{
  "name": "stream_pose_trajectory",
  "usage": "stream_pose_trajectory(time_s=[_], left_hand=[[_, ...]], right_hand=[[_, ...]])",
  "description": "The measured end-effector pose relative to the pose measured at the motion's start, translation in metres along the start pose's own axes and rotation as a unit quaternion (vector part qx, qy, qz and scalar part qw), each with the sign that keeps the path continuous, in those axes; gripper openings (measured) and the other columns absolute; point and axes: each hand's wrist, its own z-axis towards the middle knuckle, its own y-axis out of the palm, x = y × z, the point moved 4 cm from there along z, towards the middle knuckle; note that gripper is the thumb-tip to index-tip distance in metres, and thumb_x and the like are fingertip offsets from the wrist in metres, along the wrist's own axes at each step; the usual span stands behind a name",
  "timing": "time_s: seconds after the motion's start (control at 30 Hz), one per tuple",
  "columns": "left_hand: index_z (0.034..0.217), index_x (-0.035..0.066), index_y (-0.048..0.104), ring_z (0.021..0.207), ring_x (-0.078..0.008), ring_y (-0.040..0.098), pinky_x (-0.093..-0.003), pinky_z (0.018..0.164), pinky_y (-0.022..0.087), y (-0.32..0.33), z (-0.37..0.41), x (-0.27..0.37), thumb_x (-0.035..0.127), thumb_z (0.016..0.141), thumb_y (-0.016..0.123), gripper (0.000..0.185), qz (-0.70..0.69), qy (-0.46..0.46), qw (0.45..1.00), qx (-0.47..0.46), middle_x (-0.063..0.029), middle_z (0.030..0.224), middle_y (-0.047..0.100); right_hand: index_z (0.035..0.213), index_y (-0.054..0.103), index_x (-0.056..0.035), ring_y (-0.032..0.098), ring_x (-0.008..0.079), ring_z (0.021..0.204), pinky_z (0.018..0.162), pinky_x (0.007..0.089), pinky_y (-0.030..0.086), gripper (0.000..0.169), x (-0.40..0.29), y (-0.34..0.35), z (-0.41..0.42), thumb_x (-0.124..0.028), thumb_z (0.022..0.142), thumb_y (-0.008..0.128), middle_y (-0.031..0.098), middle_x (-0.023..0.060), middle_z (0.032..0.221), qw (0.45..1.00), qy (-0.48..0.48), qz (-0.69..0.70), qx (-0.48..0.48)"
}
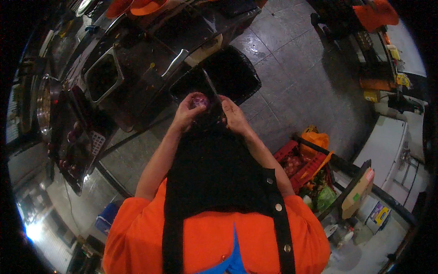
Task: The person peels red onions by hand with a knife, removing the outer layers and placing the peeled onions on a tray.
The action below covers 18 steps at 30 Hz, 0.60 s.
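Note:
My left hand grips a purple-red onion, with the thumb across its face. In my right hand is a knife, its narrow blade pointing away from me. Both hands are close together in front of my black apron. Beneath and beyond them stands a bin lined with a black plastic bag; its inside is too dark to make out. The blade passes over the bin, apart from the onion.
A dark counter with a metal-rimmed basin runs along the left. More red onions lie on a dark surface nearer me, beside a perforated utensil. To my right are a red crate of vegetables and a cardboard piece. Grey tiles cover the floor.

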Motion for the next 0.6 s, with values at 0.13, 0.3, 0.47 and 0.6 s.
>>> stream_pose_trajectory(time_s=[0.13, 0.3, 0.47, 0.6], left_hand=[[0.125, 0.007, 0.054, 0.106, -0.0174, 0.057, -0.031, 0.093, 0.047, 0.001, -0.001, 0.0, 0.011, 0.077, 0.077, 0.053, -0.033, 0.01, 0.999, -0.038, -0.0053, 0.115, 0.059], [0.126, 0.009, 0.053, 0.106, -0.0172, 0.057, -0.0319, 0.092, 0.048, 0.003, -0.004, 0.004, 0.012, 0.078, 0.078, 0.054, -0.061, 0.012, 0.998, -0.021, -0.0043, 0.115, 0.06], [0.126, 0.009, 0.052, 0.107, -0.0175, 0.058, -0.0321, 0.091, 0.05, 0.004, -0.002, 0.009, 0.009, 0.079, 0.077, 0.053, -0.023, 0.053, 0.998, -0.008, -0.0047, 0.117, 0.06], [0.125, 0.008, 0.053, 0.107, -0.0181, 0.059, -0.0334, 0.09, 0.052, 0.004, 0.002, 0.01, 0.006, 0.081, 0.076, 0.05, 0.031, 0.07, 0.997, -0.013, -0.0052, 0.117, 0.061]], right_hand=[[0.132, 0.053, -0.0091, 0.058, 0.0169, 0.071, 0.07, 0.0333, 0.049, 0.05, 0.011, -0.014, 0.007, -0.046, 0.101, 0.041, 0.062, 0.0066, 0.087, 0.994, 0.018, -0.09, 0.067], [0.136, 0.049, -0.0136, 0.066, 0.0252, 0.081, 0.073, 0.0408, 0.049, 0.049, -0.005, -0.015, -0.003, -0.047, 0.101, 0.041, 0.068, 0.0141, 0.095, 0.991, 0.006, -0.129, 0.045], [0.146, 0.033, -0.0195, 0.066, 0.0435, 0.08, 0.076, 0.0501, 0.051, 0.053, -0.061, 0.001, -0.025, -0.045, 0.1, 0.041, 0.067, 0.0244, 0.086, 0.974, -0.045, -0.22, -0.033], [0.146, 0.03, -0.0216, 0.062, 0.051, 0.08, 0.075, 0.0583, 0.049, 0.054, -0.056, 0.008, -0.022, -0.045, 0.099, 0.042, 0.066, 0.0279, 0.085, 0.95, -0.069, -0.301, -0.038]])
